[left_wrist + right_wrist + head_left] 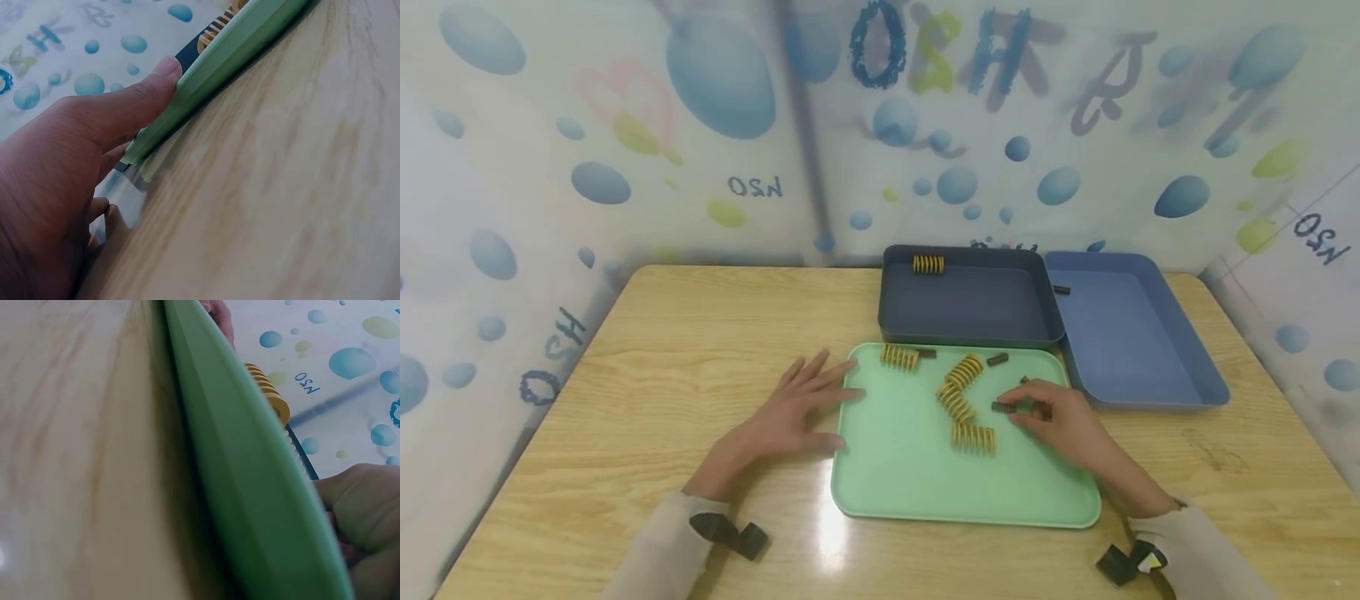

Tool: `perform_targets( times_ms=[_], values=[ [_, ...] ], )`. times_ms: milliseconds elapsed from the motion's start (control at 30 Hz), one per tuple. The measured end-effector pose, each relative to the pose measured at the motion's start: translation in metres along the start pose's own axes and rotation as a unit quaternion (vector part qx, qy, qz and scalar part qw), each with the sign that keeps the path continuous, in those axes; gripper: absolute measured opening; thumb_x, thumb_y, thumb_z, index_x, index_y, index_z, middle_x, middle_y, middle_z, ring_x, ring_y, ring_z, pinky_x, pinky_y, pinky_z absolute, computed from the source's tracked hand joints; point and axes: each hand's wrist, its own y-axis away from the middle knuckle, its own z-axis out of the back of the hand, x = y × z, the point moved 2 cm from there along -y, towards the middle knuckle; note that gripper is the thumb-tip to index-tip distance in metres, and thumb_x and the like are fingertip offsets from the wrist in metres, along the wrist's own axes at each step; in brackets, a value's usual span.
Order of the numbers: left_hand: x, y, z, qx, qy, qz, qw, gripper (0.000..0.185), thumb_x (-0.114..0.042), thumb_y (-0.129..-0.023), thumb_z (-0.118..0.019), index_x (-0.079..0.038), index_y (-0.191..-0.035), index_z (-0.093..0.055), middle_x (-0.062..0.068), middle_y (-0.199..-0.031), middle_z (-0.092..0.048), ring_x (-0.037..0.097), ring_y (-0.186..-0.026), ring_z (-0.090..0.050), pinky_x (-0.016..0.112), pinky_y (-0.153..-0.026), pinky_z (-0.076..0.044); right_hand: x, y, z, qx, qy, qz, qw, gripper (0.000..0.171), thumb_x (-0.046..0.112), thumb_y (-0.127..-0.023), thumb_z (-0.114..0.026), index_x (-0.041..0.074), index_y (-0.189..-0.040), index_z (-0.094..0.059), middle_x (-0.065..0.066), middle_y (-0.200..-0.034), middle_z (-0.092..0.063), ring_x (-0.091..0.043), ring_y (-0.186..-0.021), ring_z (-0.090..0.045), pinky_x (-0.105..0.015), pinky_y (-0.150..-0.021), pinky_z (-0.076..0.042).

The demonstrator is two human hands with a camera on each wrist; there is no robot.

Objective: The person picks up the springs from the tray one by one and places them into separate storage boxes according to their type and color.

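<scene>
Holding springs (958, 398): green tray (910, 475).

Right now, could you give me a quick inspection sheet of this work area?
Surface: light wooden table.
Job's things: pale green plastic tray with yellow coil springs and small dark springs.
Clutter: dark grey bin holding one yellow spring; blue bin holding one dark spring.
Hands: left hand flat against the tray's edge; right hand pinches a dark spring.
Cables: nothing seen.
Surroundings: bubble-patterned curtain.
</scene>
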Motion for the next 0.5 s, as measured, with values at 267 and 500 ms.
perform_targets(
  times_ms=[267, 500],
  values=[
    [0.0003, 0.0001, -0.0003, 0.005, 0.001, 0.006, 1.0, 0.066, -0.055, -0.082, -0.066, -0.021, -0.137, -0.053, 0.006, -0.156, -0.027, 0.045, -0.141, -0.008, 0.065, -0.108, -0.004, -0.0016, -0.0001, 0.0007, 0.008, -0.018, -0.01, 1.0, 0.029, 0.003, -0.083, -0.074, 0.019, -0.107, -0.071, 0.005, -0.099, -0.067, -0.006, -0.049, -0.047, -0.024, -0.045, -0.042],
    [0.001, 0.0003, -0.0006, 0.011, 0.002, 0.009, 0.9999, 0.067, -0.059, -0.083, -0.062, -0.023, -0.139, -0.052, 0.005, -0.157, -0.025, 0.043, -0.142, -0.006, 0.063, -0.109, -0.002, -0.0028, -0.0009, 0.0006, 0.004, -0.004, -0.009, 1.0, 0.026, 0.008, -0.082, -0.075, 0.02, -0.105, -0.072, 0.008, -0.09, -0.066, -0.005, -0.051, -0.045, -0.023, -0.046, -0.04]
  ],
)
